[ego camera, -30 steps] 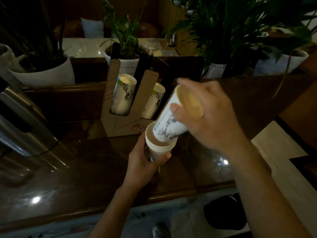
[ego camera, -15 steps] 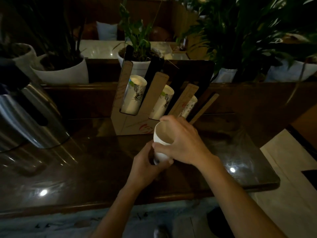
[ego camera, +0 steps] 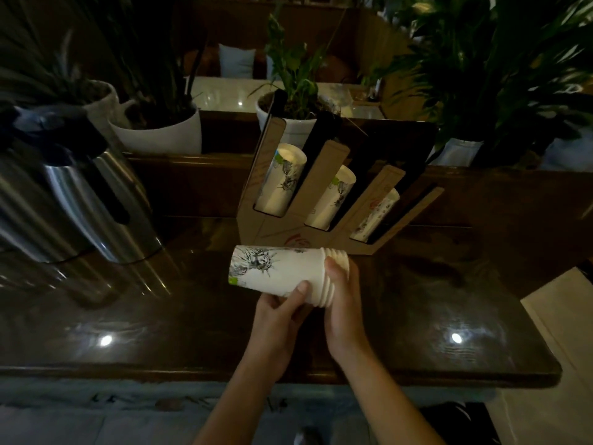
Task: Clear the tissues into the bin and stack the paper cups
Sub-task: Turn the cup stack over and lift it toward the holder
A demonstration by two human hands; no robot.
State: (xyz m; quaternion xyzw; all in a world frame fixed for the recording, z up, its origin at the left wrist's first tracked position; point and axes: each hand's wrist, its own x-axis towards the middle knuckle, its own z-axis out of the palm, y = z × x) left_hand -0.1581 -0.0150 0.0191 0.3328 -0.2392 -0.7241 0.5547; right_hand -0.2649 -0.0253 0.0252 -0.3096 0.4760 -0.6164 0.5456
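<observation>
A stack of white paper cups (ego camera: 276,271) with a statue print lies on its side above the dark wooden table (ego camera: 128,332), base to the left, rims to the right. My left hand (ego camera: 282,313) grips it from below, thumb on the side. My right hand (ego camera: 345,303) cups the rim end, covering the openings. Behind stands a cardboard cup holder (ego camera: 308,191) with three slanted slots, each holding cups (ego camera: 282,178). No tissues or bin are visible.
Steel thermos jugs (ego camera: 80,200) stand at the left of the table. White plant pots (ego camera: 160,130) line the wooden ledge behind. The table's right edge drops to a light floor (ego camera: 558,332).
My right hand pushed the printed cup down into the stack held by my left hand. Both hands then tipped the stack from upright onto its side.
</observation>
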